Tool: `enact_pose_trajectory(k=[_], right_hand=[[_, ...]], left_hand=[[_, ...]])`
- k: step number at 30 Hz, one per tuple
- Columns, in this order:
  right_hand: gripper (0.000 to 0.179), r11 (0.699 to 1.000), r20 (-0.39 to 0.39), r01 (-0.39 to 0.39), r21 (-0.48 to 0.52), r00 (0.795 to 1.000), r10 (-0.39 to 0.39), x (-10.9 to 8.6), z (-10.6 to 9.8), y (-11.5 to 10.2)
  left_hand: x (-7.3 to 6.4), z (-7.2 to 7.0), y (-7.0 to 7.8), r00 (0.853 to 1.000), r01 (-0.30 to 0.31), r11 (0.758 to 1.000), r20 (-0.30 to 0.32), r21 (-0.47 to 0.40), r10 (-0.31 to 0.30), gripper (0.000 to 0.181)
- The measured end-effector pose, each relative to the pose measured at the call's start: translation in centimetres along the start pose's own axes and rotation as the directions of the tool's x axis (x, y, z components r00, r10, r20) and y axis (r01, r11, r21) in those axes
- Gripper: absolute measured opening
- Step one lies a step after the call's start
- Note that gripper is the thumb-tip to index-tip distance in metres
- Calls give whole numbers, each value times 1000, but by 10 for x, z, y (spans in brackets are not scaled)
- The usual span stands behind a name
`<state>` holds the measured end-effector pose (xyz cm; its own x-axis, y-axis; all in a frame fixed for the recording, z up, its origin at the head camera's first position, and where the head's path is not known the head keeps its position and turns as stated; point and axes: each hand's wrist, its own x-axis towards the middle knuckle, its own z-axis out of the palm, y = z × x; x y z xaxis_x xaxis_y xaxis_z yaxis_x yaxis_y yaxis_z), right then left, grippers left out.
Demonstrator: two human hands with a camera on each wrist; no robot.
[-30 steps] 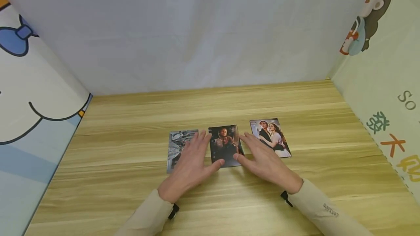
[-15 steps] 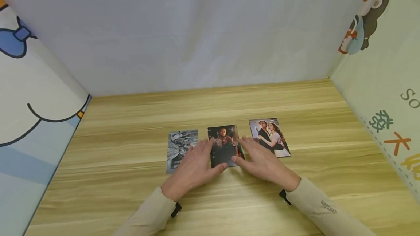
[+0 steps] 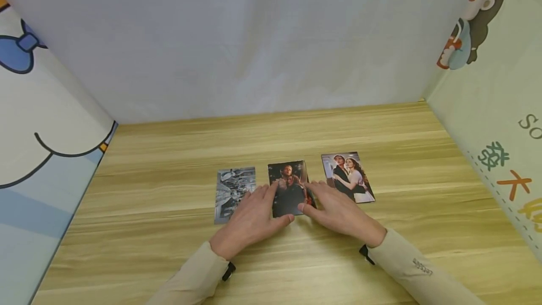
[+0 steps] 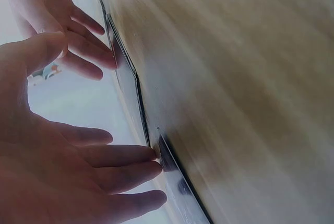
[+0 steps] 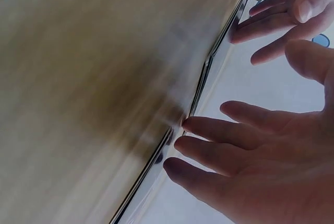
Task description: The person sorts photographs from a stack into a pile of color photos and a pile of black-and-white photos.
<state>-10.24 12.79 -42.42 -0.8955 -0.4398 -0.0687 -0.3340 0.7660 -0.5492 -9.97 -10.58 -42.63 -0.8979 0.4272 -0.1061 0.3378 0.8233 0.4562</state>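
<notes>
Three picture cards lie in a row on the wooden table. The middle card (image 3: 290,200), dark with two figures, is between my hands. My left hand (image 3: 253,222) spreads along its left side and partly covers the grey card (image 3: 233,189) at left. On the other side my right hand (image 3: 340,211) has its fingers along the middle card's right edge. To the right lies the card with an embracing couple (image 3: 351,178). Both hands have extended, slightly bent fingers. In the left wrist view, the left fingertips (image 4: 156,169) are low beside the card edges; whether they touch is unclear.
The wooden table (image 3: 169,154) meets a pale cloth backdrop (image 3: 254,46) at its far edge. Printed side panels stand at the left (image 3: 51,107) and the right (image 3: 487,107). Dark straps show at both sleeve cuffs.
My left hand has slid slightly right and towards me, uncovering more of the grey card. My right hand has shifted slightly left. The cards keep nearly the same places.
</notes>
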Motion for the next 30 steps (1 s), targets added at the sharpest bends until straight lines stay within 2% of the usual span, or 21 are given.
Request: enact_pose_trajectory(k=[13, 20, 30], right_hand=[[64, 999, 41, -16, 41, 999, 14, 1, 0, -2], [67, 998, 39, -16, 59, 999, 14, -1, 1, -2], [66, 997, -3, -17, 81, 1000, 18, -5, 2, -5]], left_hand=[[0, 0, 2, 1000, 15, 999, 14, -39, -15, 90], [-1, 0, 2, 1000, 17, 998, 7, -66, -17, 89], [-4, 0, 0, 998, -4, 996, -57, -94, -1, 85]])
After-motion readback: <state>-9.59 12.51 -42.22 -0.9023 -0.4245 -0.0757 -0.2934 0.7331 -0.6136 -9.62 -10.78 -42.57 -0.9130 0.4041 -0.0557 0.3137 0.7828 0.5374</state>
